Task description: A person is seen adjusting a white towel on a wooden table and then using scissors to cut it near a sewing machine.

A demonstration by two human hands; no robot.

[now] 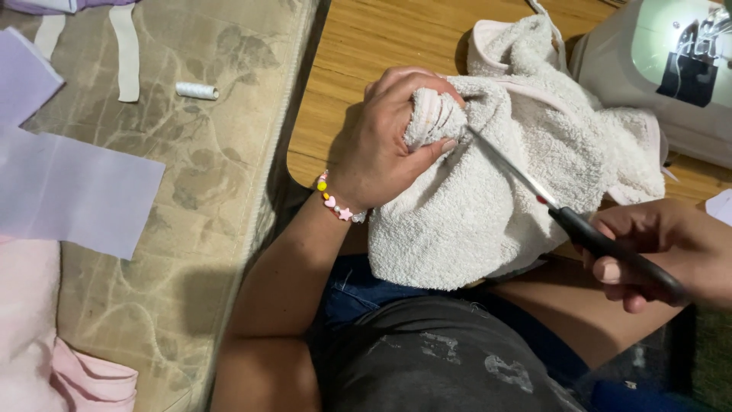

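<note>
Scissors (pixel 568 217) at towel (pixel 496 191) edge.
Left hand (pixel 385 141) clamped on bunched towel over wooden table (pixel 366 46); right hand (pixel 663 252) closed around scissor handles, blade tips touching the gripped fold.

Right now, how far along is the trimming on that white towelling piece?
Done: pale pink binding already runs along edges of the white terry piece. In hand: the left hand pinches a bunched corner, and the right hand brings black-handled scissors with their tips at that corner. Left: no cut-off scraps show, so the snipping looks barely begun. The sewing machine stands lit behind.
</note>
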